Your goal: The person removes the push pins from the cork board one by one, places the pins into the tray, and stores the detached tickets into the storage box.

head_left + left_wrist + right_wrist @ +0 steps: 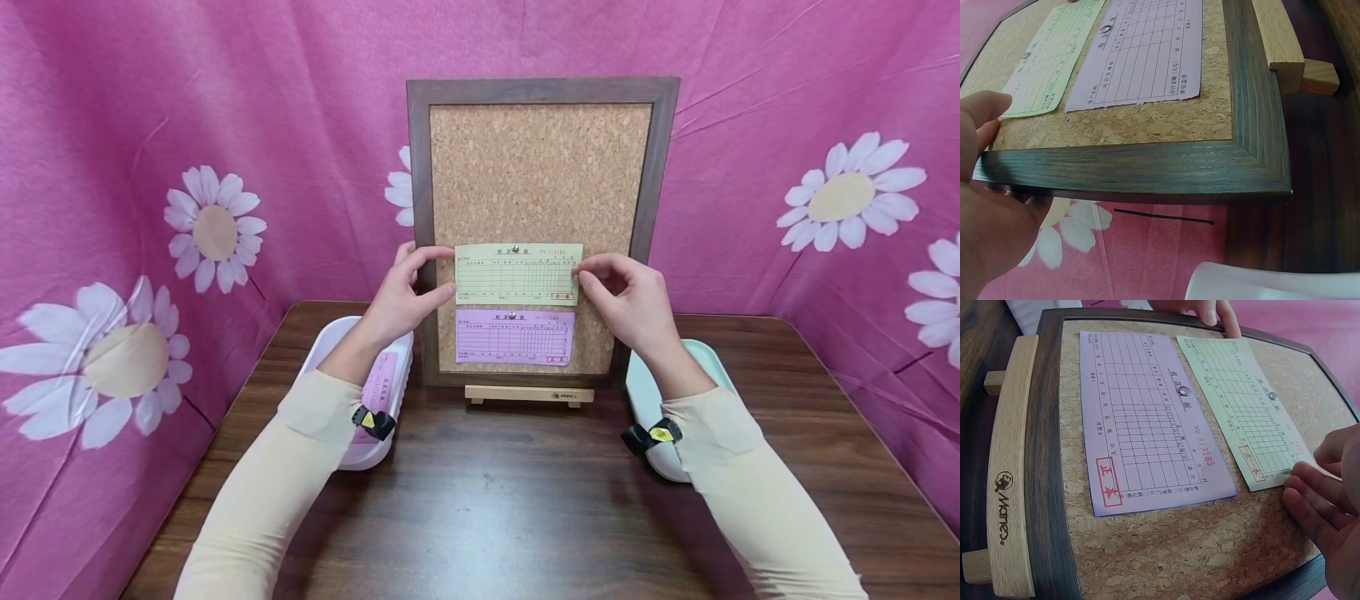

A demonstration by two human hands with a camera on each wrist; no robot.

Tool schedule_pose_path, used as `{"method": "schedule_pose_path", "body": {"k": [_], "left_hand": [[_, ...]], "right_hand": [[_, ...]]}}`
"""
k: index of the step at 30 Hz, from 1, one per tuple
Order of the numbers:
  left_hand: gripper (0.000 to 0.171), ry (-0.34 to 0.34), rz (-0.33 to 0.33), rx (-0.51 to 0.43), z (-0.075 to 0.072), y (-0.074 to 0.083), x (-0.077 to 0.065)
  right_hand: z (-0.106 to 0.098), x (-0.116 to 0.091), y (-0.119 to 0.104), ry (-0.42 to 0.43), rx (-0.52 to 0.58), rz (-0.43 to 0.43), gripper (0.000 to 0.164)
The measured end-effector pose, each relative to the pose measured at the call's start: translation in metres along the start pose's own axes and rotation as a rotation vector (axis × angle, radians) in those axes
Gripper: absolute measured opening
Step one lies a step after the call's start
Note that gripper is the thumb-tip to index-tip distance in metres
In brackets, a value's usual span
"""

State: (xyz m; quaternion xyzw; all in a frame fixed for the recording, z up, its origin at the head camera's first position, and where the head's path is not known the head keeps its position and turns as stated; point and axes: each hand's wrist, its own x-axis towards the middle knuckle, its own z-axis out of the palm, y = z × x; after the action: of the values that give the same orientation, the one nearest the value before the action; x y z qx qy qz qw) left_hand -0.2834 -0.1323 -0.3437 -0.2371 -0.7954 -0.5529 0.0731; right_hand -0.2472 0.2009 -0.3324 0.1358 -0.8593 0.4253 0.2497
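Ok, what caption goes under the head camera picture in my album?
Left hand and right hand at the edges of a green slip pinned above a purple slip on a framed corkboard.

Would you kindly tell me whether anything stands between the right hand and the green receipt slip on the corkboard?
Nothing visible does: the right hand is at the right edge of the green receipt slip, and the purple receipt slip is pinned below it, clear of the hand.

Both arms (258, 483) forward; left fingers (429, 253) parted, right fingers (609, 264) seemingly pinching.
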Motion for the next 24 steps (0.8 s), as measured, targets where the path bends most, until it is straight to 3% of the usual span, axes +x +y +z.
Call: {"method": "schedule_pose_path", "body": {"k": [12,24], "left_hand": [[0.04,0.048,-0.008,0.053,0.005,0.003,0.005],[0.029,0.059,-0.051,0.024,0.009,-0.001,0.008]], "right_hand": [[0.005,0.003,-0.003,0.005,0.016,0.001,0.016],[0.013,0.006,-0.01,-0.012,0.06,-0.004,0.015]]}}
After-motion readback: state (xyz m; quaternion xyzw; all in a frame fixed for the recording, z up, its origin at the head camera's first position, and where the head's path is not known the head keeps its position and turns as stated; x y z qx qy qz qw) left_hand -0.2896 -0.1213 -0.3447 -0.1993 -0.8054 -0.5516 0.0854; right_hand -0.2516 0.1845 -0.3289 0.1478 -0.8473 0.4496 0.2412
